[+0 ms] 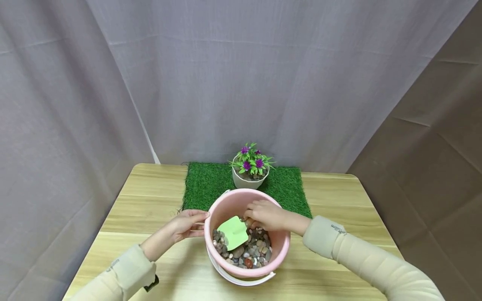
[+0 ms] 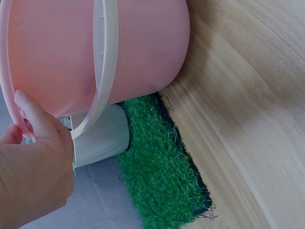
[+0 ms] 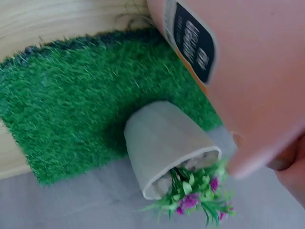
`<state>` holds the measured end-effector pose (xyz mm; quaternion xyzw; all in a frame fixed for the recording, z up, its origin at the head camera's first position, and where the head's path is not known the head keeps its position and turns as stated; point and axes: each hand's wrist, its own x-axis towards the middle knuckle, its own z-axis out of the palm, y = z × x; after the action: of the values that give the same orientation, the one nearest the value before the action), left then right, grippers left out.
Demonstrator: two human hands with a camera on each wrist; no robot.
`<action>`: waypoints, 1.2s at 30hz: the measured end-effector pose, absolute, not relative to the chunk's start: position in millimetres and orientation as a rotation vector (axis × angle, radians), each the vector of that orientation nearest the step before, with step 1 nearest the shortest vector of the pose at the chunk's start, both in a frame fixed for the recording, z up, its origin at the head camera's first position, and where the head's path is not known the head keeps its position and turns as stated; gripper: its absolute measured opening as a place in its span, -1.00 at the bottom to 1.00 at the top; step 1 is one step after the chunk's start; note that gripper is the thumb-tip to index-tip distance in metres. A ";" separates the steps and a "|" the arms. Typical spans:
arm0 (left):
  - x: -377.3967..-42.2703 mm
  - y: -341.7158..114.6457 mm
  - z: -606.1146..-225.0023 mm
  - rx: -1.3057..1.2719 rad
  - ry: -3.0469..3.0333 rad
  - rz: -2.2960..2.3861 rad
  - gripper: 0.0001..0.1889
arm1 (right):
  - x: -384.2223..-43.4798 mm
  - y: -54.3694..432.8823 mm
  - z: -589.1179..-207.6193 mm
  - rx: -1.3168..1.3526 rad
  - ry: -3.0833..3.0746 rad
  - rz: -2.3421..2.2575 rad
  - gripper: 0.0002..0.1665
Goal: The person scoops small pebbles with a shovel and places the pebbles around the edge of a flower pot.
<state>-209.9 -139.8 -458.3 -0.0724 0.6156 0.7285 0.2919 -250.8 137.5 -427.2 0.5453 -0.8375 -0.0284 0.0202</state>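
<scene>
A pink bucket [image 1: 278, 255] with a white handle [image 1: 241, 281] stands on the table, holding many mixed pebbles [image 1: 260, 248] and a light green shovel [image 1: 234, 233], blade up. My left hand [image 1: 188, 225] pinches the bucket's left rim, thumb on the outside in the left wrist view. Inside the bucket, my right hand [image 1: 265, 215] has its fingers curled at a brown stone [image 1: 250, 222], beside the shovel. The right wrist view shows that brown stone [image 3: 285, 158] between the fingers, partly hidden by the rim.
Behind the bucket, a white pot [image 1: 246, 183] with purple flowers [image 1: 252, 161] stands on a green turf mat [image 1: 207, 184]. The wooden table [image 1: 150, 192] is bordered by grey curtains [image 1: 226, 83] at the back and sides.
</scene>
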 end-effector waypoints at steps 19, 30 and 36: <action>-210.4 -139.8 -460.0 -0.175 1.639 1.951 -0.71 | -254.0 158.1 -397.2 1.565 -2.777 0.241 -0.73; -210.1 -138.7 -459.9 -0.171 1.636 1.951 -0.71 | -260.1 174.0 -389.2 1.477 -2.849 0.307 -0.72; -210.1 -140.4 -462.5 -0.138 1.605 1.964 -0.79 | -264.0 183.1 -385.3 1.438 -2.827 0.318 -0.70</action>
<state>-210.1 -140.4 -462.5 -0.0518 0.6033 0.7386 0.2963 -264.0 183.1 -385.3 0.4511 -0.8866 0.0998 -0.0233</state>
